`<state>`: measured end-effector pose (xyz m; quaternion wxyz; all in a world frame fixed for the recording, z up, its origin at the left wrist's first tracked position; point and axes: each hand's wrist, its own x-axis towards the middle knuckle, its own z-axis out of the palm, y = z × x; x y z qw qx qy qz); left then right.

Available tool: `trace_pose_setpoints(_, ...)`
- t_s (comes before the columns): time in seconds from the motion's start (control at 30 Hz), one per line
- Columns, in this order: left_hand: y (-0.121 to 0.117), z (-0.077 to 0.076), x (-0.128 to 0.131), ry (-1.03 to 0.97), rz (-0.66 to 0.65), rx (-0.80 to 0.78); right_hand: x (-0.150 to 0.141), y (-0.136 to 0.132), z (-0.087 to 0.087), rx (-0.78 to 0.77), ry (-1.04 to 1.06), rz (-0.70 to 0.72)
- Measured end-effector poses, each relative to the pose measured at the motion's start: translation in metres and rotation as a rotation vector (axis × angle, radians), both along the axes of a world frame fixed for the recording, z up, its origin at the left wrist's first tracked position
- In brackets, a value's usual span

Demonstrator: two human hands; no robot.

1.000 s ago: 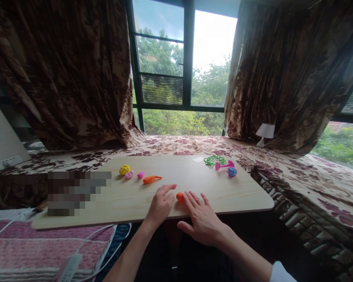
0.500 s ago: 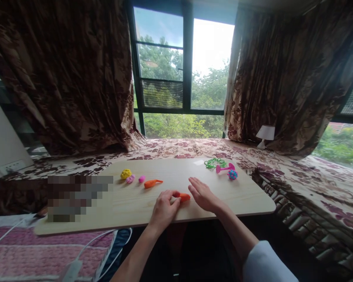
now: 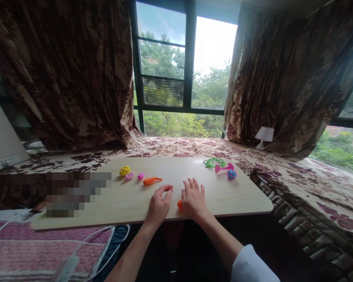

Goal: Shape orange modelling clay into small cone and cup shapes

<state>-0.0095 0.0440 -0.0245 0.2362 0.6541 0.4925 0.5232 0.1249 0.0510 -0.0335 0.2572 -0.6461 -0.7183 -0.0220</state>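
My right hand (image 3: 193, 199) lies palm down with its fingers stretched out, over an orange modelling-clay piece (image 3: 180, 204). Only the left end of that piece shows; the palm covers the rest. My left hand (image 3: 159, 203) is beside it to the left, fingers loosely curved, thumb and forefinger apart, with nothing between them. Farther off sits an orange carrot-shaped piece (image 3: 151, 181) with a thin tail pointing right. A small pink ball (image 3: 140, 176), a light purple-pink lump (image 3: 129, 176) and a yellow lump (image 3: 124, 170) are at its left.
On the pale wooden table (image 3: 123, 207), a green beaded string (image 3: 214, 162), a pink dumbbell-shaped toy (image 3: 223, 168) and a blue knobbly ball (image 3: 231, 174) lie at the back right. A white lamp (image 3: 264, 135) stands behind. A power strip (image 3: 66, 268) with cable is at lower left.
My left hand has let go of the near orange piece and drawn left. My right hand has come down and left onto that piece, now covering most of it.
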Motion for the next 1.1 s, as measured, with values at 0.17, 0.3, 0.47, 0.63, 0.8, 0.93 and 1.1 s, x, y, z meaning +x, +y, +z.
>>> trace_pose_setpoints(0.17, -0.002, 0.004, -0.001, -0.047, 0.023, -0.061, -0.008, 0.026, 0.013, -0.073, 0.054, -0.089)
trace_pose_setpoints(0.3, -0.001, 0.004, -0.002, -0.027, 0.021, -0.079, -0.012, 0.058, 0.027, -0.151, 0.079, -0.115)
trace_pose_setpoints(0.47, -0.001, 0.002, -0.002, -0.029, 0.037, -0.066, -0.003, 0.016, 0.008, -0.01, 0.049, -0.052)
trace_pose_setpoints(0.63, -0.001, 0.001, -0.001, -0.038, 0.035, -0.052, 0.007, -0.015, -0.006, 0.036, 0.009, -0.016)
trace_pose_setpoints(0.8, 0.002, -0.001, -0.001, -0.005, 0.043, -0.057, 0.001, 0.043, 0.016, -0.109, 0.039, -0.108)
trace_pose_setpoints(0.93, 0.004, -0.003, -0.001, 0.048, 0.063, -0.002, 0.001, 0.06, 0.02, -0.167, 0.031, -0.116)
trace_pose_setpoints(1.1, 0.004, -0.007, -0.001, 0.071, 0.074, 0.051, 0.01, 0.01, -0.006, 0.017, -0.027, -0.04)
